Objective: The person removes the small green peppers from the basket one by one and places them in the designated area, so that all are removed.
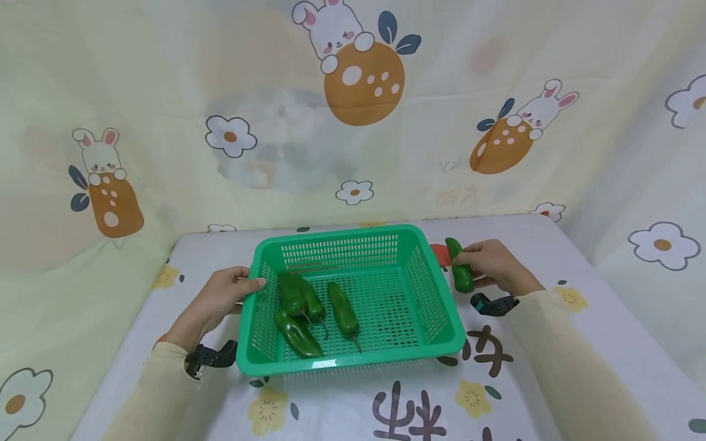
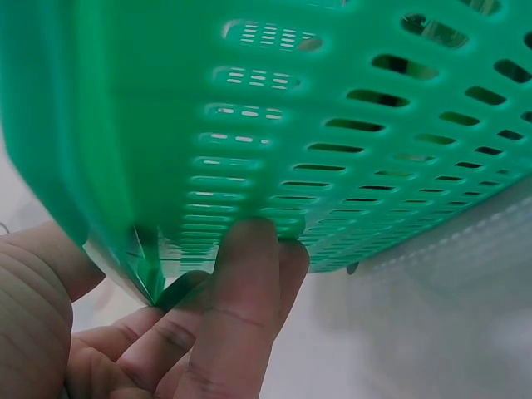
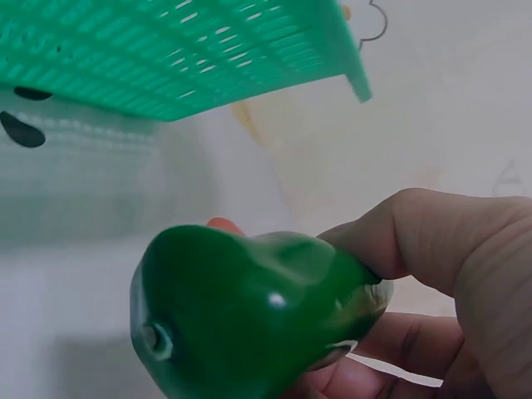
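While our left hand (image 1: 220, 297) has the rectangular green plastic mesh basket (image 1: 386, 356) by its left rim, thumb on the top edge and fingers up against the outside wall, our right hand (image 1: 488, 263) has a glossy dark-green pepper (image 1: 462, 278) pinched just outside the right side, over the white patterned table (image 1: 331, 404). So neither hand's wide open: both are curled round something. Four more long green peppers with thin stems (image 1: 343, 311) lie inside, mostly toward the left, and the right half of the mesh floor is bare. For handling that held one well, we'd say keep the pinch gentle but sure, since the skin looks slick and would probably roll if we only had the tip. The right wrist view has our thumb near the narrower end, with the fat stem end sticking out, so we'd watch that end doesn't knock the rim. We'd also keep the left grip light, just enough to stop the basket sliding, because yanking on one side could send the loose peppers rolling.
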`<state>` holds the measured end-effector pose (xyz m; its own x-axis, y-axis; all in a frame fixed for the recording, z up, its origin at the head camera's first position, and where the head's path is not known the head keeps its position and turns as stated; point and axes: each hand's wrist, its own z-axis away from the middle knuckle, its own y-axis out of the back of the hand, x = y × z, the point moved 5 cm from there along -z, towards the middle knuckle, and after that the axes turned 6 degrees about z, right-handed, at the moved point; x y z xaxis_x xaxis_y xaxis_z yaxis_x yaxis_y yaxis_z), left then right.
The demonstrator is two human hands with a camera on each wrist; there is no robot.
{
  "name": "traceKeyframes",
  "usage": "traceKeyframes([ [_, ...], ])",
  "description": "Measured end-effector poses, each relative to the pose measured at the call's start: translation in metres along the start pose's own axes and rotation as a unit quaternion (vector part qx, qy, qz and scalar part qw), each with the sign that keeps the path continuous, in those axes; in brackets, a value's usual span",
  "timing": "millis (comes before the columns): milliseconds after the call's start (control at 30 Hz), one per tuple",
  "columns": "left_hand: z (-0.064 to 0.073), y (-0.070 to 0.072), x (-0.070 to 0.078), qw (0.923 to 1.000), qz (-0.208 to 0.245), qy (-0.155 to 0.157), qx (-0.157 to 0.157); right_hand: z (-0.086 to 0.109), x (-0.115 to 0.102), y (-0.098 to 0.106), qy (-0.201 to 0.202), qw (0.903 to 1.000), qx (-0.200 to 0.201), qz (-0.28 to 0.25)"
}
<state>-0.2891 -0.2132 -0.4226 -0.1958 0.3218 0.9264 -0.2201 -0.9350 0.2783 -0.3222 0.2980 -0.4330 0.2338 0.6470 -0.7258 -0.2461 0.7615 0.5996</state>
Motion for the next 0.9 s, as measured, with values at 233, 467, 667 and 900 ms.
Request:
traceKeyframes([
  [233, 0.000, -0.001, 0.002, 1.0000, 0.005, -0.005, 0.000, -0.006, 0.009, -0.007, -0.011, 0.9999, -0.010, 0.005],
  [467, 0.001, 0.002, 0.000, 1.0000, 0.004, 0.005, 0.003, -0.008, 0.014, -0.010, -0.025, 0.9993, -0.018, 0.023],
  [667, 0.000, -0.001, 0.001, 1.0000, 0.002, -0.004, 0.002, -0.007, 0.019, -0.010, -0.031, 0.9985, -0.010, 0.044],
  [900, -0.001, 0.000, -0.002, 1.0000, 0.005, 0.000, 0.002, -0.010, 0.024, -0.014, -0.033, 0.9976, 0.001, 0.061],
])
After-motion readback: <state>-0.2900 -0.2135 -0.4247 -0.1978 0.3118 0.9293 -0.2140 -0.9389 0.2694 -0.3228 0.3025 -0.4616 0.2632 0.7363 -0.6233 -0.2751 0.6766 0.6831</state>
